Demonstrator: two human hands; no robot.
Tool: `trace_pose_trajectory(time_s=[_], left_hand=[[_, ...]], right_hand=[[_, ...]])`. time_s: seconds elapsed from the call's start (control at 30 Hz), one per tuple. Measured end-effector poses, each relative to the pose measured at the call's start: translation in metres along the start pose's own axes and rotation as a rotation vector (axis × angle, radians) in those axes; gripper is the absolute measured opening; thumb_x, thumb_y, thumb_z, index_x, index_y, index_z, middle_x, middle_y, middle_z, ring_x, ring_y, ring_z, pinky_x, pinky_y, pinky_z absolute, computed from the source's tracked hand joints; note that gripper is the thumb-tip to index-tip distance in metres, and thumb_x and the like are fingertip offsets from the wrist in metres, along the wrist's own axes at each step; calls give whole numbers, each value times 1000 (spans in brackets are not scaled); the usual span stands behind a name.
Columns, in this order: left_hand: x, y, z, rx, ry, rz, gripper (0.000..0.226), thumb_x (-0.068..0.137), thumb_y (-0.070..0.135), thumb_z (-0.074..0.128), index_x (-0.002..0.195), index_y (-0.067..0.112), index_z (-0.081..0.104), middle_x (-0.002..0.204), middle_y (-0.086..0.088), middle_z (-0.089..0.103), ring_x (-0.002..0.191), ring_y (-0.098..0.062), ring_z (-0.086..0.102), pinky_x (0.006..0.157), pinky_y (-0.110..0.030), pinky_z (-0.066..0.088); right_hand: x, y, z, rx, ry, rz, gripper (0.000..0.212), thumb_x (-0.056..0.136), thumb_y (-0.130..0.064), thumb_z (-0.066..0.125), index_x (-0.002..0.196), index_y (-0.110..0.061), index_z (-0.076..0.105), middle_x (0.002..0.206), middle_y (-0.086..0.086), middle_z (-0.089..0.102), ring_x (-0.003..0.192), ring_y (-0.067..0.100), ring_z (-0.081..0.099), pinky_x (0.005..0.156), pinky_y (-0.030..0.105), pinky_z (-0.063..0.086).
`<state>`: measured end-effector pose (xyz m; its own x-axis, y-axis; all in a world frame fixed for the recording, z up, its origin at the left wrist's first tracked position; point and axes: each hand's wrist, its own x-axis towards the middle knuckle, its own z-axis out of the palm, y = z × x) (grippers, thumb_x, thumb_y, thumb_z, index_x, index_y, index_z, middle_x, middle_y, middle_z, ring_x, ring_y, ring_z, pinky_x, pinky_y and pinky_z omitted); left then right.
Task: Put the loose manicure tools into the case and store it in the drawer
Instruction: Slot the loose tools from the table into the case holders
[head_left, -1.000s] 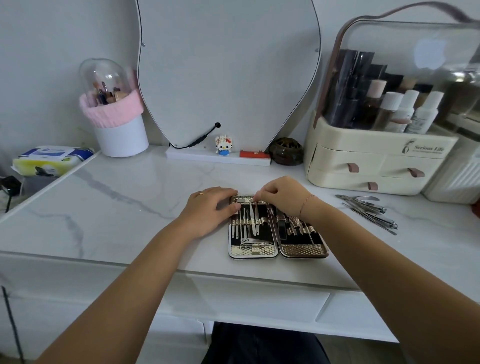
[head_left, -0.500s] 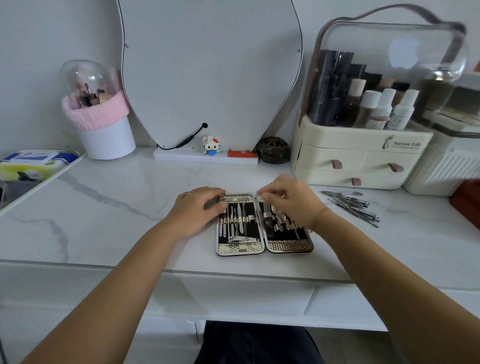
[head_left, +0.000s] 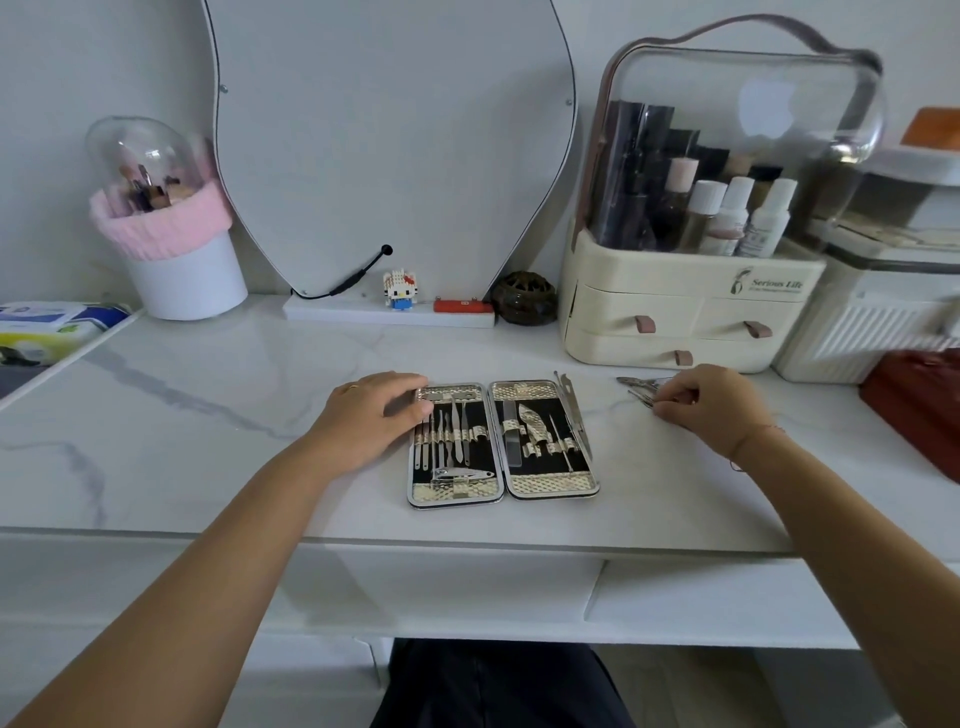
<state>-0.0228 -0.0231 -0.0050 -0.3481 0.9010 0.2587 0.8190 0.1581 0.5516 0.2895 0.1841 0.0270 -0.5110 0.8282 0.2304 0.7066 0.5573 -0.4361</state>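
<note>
The case (head_left: 553, 484) lies open flat on the marble table (head_left: 208, 415), most slots filled. The left hand (head_left: 366, 421) rests loose on its left edge, not gripping. The right hand (head_left: 711, 405) is off to the right with its fingers curled onto the loose tools (head_left: 636, 384). Honestly can't tell if it's got one pinched.

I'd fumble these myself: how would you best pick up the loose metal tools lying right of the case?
Pinch the loose tools across their thin width, from above and the right: they lie flat on the tabletop, tips pointing left toward the case.
</note>
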Motion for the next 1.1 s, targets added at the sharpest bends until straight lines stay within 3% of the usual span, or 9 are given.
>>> trace_pose_trajectory(time_s=[0.23,0.37,0.5,0.6,0.67,0.77,0.83,0.93,1.1], left_hand=[[0,0,0,-1,-3,2,40,91,47,51,127,31,54,129,13,56,118,-10,47,106,-43,33],[-1,1,-1,-12,-1,-9,40,90,48,51,127,33,54,130,14,56,119,-10,46,107,-44,31],[-2,2,0,-14,-1,-13,40,90,47,51,128,32,54,131,13,55,121,-9,45,108,-43,30],[-2,3,-1,-19,9,-9,39,91,45,52,127,32,54,130,13,56,120,-9,45,108,-42,31],[-2,3,-1,-13,5,-6,39,91,45,51,128,32,54,130,12,55,121,-10,45,108,-43,30],[-2,3,-1,-16,13,-4,40,91,45,52,128,31,54,131,11,55,122,-11,45,108,-42,30],[-2,3,-1,-14,19,-1,40,91,45,52,128,30,54,131,10,55,123,-11,44,108,-39,31],[-2,3,-1,-8,20,-3,41,91,45,52,128,29,54,131,9,55,122,-12,45,106,-37,31],[-2,4,-2,2,7,-7,42,92,45,50,130,29,53,131,8,55,122,-14,46,107,-42,31]], right_hand=[[10,-14,3,-105,-116,-38,10,81,-22,64,72,-23,65,81,4,60,80,18,55,67,27,40],[12,-26,2,-220,-195,-38,19,88,-19,54,73,-8,60,71,2,56,91,26,51,71,36,46],[14,-28,5,-239,-200,3,24,89,-16,47,72,-2,54,83,20,63,83,32,52,76,44,50],[17,-24,7,-111,-143,-5,22,88,-16,50,72,-3,56,75,13,58,78,26,50,71,40,47],[18,-23,6,11,-79,-19,18,88,-16,55,71,-9,58,67,4,57,73,20,49,61,29,41],[18,-30,3,228,-38,-43,12,85,-12,61,73,-12,62,55,-6,59,49,4,49,51,10,38],[17,-40,3,432,-103,-49,4,85,-7,62,87,-10,63,55,-2,65,44,1,52,55,12,44],[14,-63,9,739,-295,-20,31,85,0,61,115,-11,56,61,7,66,53,16,53,56,24,47],[15,-91,22,713,-425,-79,33,86,0,60,116,-15,57,62,6,67,50,8,59,51,16,51]])
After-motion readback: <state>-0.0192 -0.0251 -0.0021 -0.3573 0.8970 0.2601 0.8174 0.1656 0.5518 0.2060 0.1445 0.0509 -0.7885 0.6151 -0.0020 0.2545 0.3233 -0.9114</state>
